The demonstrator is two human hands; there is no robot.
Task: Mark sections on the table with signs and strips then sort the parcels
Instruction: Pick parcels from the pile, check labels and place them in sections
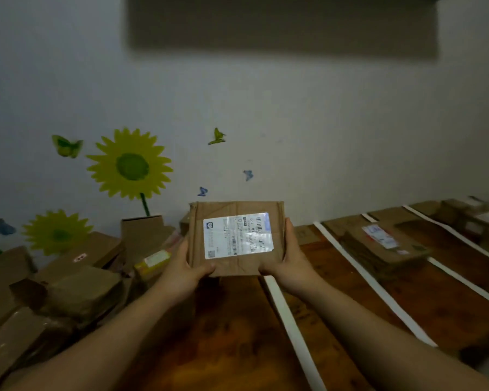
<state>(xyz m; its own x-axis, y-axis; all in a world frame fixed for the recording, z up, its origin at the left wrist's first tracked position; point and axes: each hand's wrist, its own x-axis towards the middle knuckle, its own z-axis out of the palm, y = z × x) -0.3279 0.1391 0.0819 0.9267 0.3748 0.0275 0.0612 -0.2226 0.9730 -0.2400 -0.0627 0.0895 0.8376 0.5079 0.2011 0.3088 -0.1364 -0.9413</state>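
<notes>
I hold a brown cardboard parcel [223, 213] up above the wooden table [232, 334], its white shipping label facing me. My left hand [188, 268] grips its lower left corner, thumb on the front face. My right hand [288, 258] grips its right edge. White strips [291, 328] run across the table and divide it into sections. One section on the right holds flat brown parcels [384, 244] with a label. More parcels [463, 215] lie in the far right section.
A heap of unsorted cardboard parcels [76, 280] fills the left side, with a small yellow box [153, 262] among them. The wall behind carries sunflower and butterfly stickers. The table's right edge [474, 354] drops off at lower right.
</notes>
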